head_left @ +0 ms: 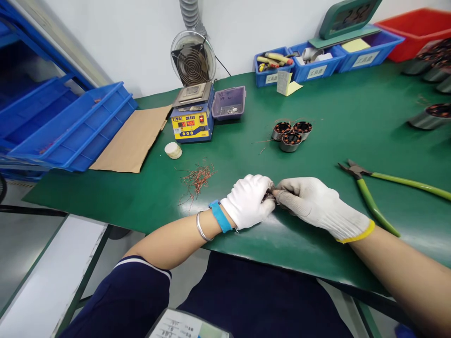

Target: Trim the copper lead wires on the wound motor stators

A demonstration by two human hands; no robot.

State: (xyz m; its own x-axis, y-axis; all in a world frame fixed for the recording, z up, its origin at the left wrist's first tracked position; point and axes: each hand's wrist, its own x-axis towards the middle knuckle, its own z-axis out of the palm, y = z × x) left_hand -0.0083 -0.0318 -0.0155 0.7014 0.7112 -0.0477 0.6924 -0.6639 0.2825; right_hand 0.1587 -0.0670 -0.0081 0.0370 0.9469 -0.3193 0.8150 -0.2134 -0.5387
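My left hand [248,202], in a white glove, is closed around a small stator [269,192]. Most of that piece is hidden by my fingers; only a dark, metallic part shows. My right hand [312,203], also gloved, meets it from the right. Its thumb and forefinger are pinched together at the stator's edge, and what lies between them is too small to make out. Three stators [290,141] with copper windings stand grouped beyond my hands. To the right lie green-handled cutting pliers [359,173], jaws spread. A heap of copper wire clippings [198,180] lies left of my hands.
A blue solder pot [191,123] with a digital display stands behind a round white tin [173,150]. Beside it is a purple tray [229,94]. Blue boxes [313,70] and a clock [350,19] line the back. Further stators [428,117] stand right; cardboard [136,136] lies left.
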